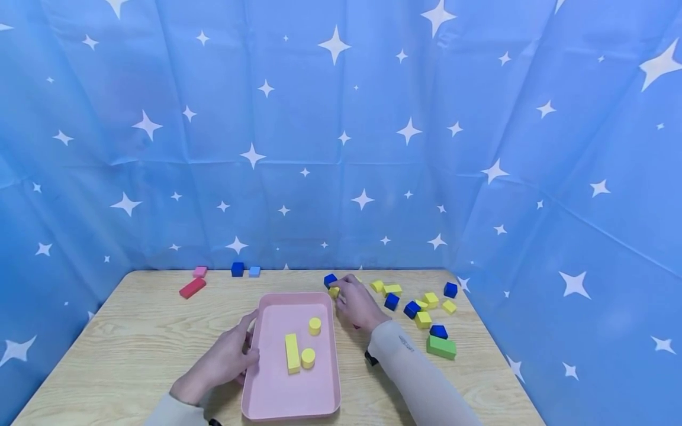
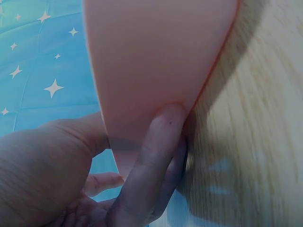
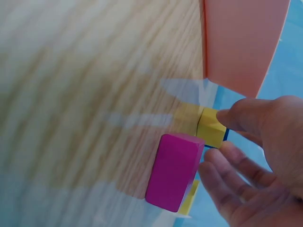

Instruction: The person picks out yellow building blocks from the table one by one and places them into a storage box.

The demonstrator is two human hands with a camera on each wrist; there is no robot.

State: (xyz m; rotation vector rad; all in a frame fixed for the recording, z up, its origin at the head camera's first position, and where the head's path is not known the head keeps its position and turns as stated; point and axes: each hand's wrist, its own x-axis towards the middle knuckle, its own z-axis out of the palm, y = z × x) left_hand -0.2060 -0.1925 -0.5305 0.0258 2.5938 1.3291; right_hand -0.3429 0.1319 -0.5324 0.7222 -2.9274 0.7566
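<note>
My left hand (image 1: 226, 358) grips the left side of a pink tray (image 1: 290, 402), with its thumb at the rim. In the left wrist view, fingers lie against the tray's outer wall (image 2: 156, 52). Inside the tray are a long yellow block (image 1: 292, 353) and two yellow cylinders (image 1: 315, 326). Beyond the tray's far right corner, my right hand (image 1: 359, 303) pinches a small yellow block (image 3: 211, 127) between thumb and fingers, down at the table. A dark blue block (image 1: 330, 280) stands just behind it. A magenta block (image 3: 175, 172) lies near the right fingers, mostly hidden in the head view.
On the right of the wooden table (image 1: 133, 343) lie several yellow blocks (image 1: 392, 289), several dark blue blocks (image 1: 412, 309) and a green block (image 1: 441, 347). A red block (image 1: 193, 288), a pink block (image 1: 199, 271) and two blue blocks (image 1: 237, 269) lie far left. A starry curtain (image 1: 341, 177) surrounds the table.
</note>
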